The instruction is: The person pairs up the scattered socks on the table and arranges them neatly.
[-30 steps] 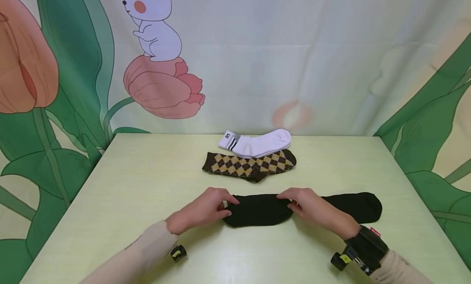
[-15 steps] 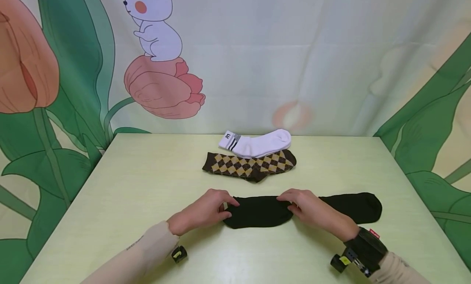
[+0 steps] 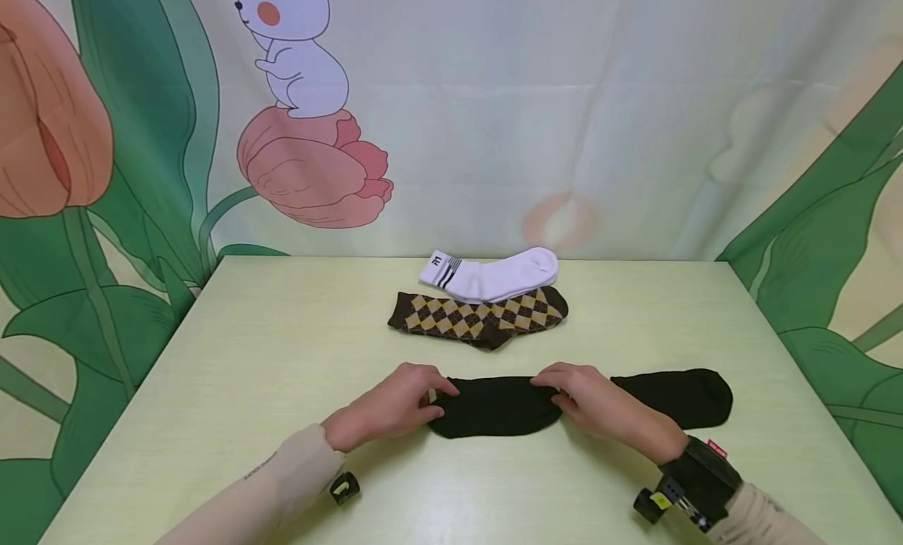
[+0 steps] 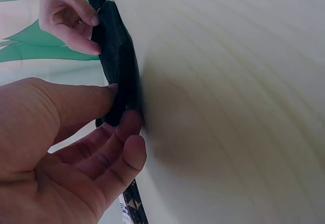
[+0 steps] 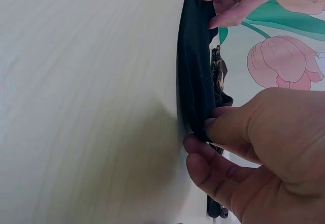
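Note:
A black sock lies stretched sideways between the two hands. At its left end the left hand pinches the fabric, with the thumb on one face and fingertips behind it in the left wrist view. The right hand grips the other end the same way; its thumb presses on the cloth in the right wrist view. To the right, partly behind the right hand, rests another black sock flat on the table.
Beyond the hands, a brown argyle sock lies against a white sock with dark stripes, near the back edge of the pale table. A printed curtain hangs behind.
Over the last second the hands and the black sock between them shift very slightly toward the front edge. The other socks stay in place.

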A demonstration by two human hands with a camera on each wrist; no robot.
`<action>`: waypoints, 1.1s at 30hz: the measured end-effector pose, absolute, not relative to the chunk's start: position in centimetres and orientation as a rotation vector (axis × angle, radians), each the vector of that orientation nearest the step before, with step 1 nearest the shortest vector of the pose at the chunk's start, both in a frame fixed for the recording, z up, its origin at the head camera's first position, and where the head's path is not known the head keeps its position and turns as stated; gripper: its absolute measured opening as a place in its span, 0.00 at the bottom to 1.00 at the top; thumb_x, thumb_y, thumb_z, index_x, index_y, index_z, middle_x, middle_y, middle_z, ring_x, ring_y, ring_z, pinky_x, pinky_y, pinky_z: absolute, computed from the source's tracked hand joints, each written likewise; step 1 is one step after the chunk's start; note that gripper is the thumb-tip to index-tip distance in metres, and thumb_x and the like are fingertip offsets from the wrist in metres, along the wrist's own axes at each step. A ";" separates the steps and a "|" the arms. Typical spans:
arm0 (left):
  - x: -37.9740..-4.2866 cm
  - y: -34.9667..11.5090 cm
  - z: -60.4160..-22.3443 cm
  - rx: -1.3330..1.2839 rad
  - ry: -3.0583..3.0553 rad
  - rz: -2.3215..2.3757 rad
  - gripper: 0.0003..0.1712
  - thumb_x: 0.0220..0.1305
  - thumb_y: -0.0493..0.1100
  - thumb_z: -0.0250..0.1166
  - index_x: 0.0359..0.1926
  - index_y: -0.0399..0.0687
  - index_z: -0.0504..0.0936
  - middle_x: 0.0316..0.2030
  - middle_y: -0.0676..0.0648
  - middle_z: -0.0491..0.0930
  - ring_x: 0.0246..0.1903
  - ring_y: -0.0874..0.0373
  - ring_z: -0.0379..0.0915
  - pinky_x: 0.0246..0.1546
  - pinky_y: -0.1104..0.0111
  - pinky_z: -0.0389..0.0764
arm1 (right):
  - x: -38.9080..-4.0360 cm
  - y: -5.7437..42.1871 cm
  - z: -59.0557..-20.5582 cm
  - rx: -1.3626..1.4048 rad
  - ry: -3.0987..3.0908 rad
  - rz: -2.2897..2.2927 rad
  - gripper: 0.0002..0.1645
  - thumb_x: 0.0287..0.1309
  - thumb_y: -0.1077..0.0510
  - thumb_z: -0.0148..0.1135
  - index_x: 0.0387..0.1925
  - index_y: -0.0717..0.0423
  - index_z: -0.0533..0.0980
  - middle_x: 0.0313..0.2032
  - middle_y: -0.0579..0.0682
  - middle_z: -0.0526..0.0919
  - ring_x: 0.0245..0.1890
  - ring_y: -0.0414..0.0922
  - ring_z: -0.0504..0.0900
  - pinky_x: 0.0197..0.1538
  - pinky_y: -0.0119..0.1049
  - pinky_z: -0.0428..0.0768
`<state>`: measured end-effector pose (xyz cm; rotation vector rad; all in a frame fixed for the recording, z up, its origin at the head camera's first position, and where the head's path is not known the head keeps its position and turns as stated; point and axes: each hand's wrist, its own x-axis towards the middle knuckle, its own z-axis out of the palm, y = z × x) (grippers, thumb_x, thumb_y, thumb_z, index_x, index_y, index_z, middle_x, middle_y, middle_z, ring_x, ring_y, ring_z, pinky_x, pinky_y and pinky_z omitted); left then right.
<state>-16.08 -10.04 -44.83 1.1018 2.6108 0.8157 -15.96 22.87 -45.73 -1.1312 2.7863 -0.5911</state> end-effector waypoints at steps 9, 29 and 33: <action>-16.0 -10.0 -44.8 1.089 2.620 0.798 0.16 0.64 0.31 0.69 0.53 0.38 0.87 0.43 0.44 0.84 0.28 0.67 0.74 0.38 0.68 0.78 | -15.9 22.8 -46.0 -1.111 2.792 -0.589 0.21 0.61 0.74 0.65 0.56 0.65 0.81 0.53 0.57 0.84 0.53 0.53 0.84 0.54 0.47 0.82; -16.1 -9.8 -45.1 1.078 2.606 0.778 0.16 0.65 0.32 0.70 0.53 0.38 0.86 0.42 0.45 0.82 0.26 0.67 0.71 0.38 0.68 0.77 | -15.7 23.0 -46.4 -1.100 2.785 -0.605 0.21 0.62 0.74 0.64 0.57 0.65 0.80 0.54 0.57 0.82 0.54 0.53 0.83 0.55 0.47 0.82; -16.1 -9.8 -45.0 1.063 2.605 0.773 0.16 0.65 0.32 0.70 0.53 0.39 0.86 0.43 0.45 0.82 0.26 0.66 0.72 0.38 0.68 0.77 | -15.7 23.0 -46.4 -1.109 2.786 -0.615 0.21 0.62 0.74 0.64 0.57 0.65 0.80 0.54 0.57 0.82 0.53 0.52 0.83 0.54 0.46 0.82</action>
